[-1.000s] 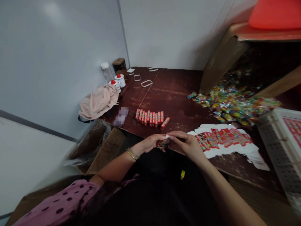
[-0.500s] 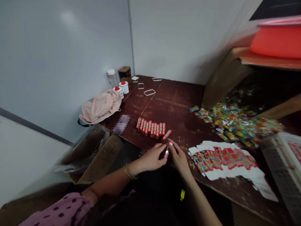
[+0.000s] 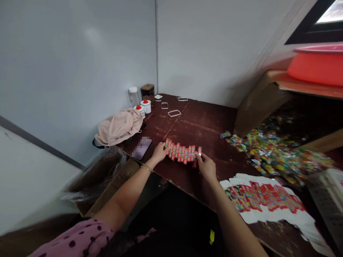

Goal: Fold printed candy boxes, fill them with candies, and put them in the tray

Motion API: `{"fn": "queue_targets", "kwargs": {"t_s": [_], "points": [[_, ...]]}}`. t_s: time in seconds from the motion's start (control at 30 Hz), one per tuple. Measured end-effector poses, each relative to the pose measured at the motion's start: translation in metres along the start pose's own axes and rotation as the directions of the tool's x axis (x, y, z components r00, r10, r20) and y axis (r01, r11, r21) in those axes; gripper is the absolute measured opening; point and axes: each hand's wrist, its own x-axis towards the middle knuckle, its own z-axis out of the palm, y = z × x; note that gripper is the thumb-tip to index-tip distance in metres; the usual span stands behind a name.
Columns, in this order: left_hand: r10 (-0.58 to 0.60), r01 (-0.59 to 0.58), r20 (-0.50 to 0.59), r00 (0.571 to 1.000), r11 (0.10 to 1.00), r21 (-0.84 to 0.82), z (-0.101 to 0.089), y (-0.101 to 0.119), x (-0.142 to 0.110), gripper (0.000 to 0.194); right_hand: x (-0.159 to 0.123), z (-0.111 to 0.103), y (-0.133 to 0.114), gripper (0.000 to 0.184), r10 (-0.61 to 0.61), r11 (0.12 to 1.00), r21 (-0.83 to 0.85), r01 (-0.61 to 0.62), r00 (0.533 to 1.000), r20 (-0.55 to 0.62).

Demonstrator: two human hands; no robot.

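A slightly staggered row of small red printed boxes (image 3: 180, 152) stands on the dark red table. At its left end, my left hand (image 3: 160, 151) has its thumb and fingers closed on the end box. My right hand (image 3: 207, 167) is at the other end, pinching a small red box (image 3: 199, 150) beside the row. Whether this box touches its neighbour is hard to make out. To the right lies a fanned stack of flat printed cartons (image 3: 268, 196), white and red.
Wrapped candies (image 3: 276, 153) spill from an opening under a shelf holding a red basin (image 3: 316, 67). A phone (image 3: 142, 148), a beige cloth bag (image 3: 119, 126) and lidded mugs (image 3: 146, 106) are at left. An open cardboard box (image 3: 115, 187) stands below the table edge. A crate (image 3: 325, 200) is at right.
My hands, together over a small box in front of the row, have parted and reached forward to the row's two ends. The loose box at the right is now in my right hand's grip.
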Motion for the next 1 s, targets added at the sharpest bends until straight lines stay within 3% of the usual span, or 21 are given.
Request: {"fn": "queue_targets", "kwargs": {"t_s": [0.1,0.17,0.27,0.37,0.47,0.57,0.63,0.7,0.83,0.97,1.0], "points": [[0.172,-0.188,-0.127,0.977,0.974,-0.124,0.016,-0.013,-0.030,0.049,-0.028,0.000,0.016,0.054,-0.114,0.991,0.061,0.122,0.985,-0.126],[0.218,-0.256,-0.192,0.957,0.945,-0.204,0.030,-0.021,-0.047,0.066,-0.044,0.007,0.026,0.053,-0.192,0.974,0.084,0.212,0.961,-0.201],[0.161,-0.207,-0.202,0.966,0.949,-0.237,0.043,-0.022,-0.062,0.073,-0.056,0.017,0.031,0.050,-0.235,0.964,0.071,0.258,0.944,-0.230],[0.155,-0.195,-0.207,0.966,0.962,-0.189,0.035,-0.005,-0.069,0.063,-0.061,0.010,0.024,0.047,-0.261,0.961,0.023,0.277,0.928,-0.265],[0.163,-0.179,-0.150,0.975,0.979,-0.096,0.017,0.015,-0.077,0.054,-0.070,-0.012,0.014,0.048,-0.245,0.969,-0.107,0.224,0.935,-0.257],[0.009,-0.011,0.030,0.999,0.998,0.070,0.007,0.023,-0.081,0.050,-0.077,-0.029,0.010,0.045,-0.084,0.958,-0.277,0.074,0.996,-0.022],[-0.125,0.103,0.116,0.985,0.979,0.177,0.007,0.024,-0.078,0.051,-0.076,-0.031,0.009,0.042,0.019,0.943,-0.331,0.025,0.992,0.127],[-0.183,0.149,0.145,0.972,0.964,0.219,0.008,0.023,-0.071,0.051,-0.070,-0.027,0.010,0.039,0.045,0.948,-0.319,0.013,0.984,0.175],[-0.150,0.120,0.154,0.977,0.975,0.188,0.003,0.027,-0.069,0.042,-0.069,-0.020,0.005,0.034,0.040,0.965,-0.261,-0.005,0.991,0.129],[-0.048,0.031,0.168,0.985,0.995,0.098,-0.001,0.024,-0.087,0.042,-0.090,-0.028,-0.005,0.031,0.009,0.981,-0.191,-0.011,1.000,-0.013],[-0.008,0.007,0.116,0.993,1.000,0.017,0.002,0.021,-0.089,0.043,-0.094,-0.033,-0.006,0.031,-0.002,0.983,-0.182,-0.009,0.998,-0.063]]}}
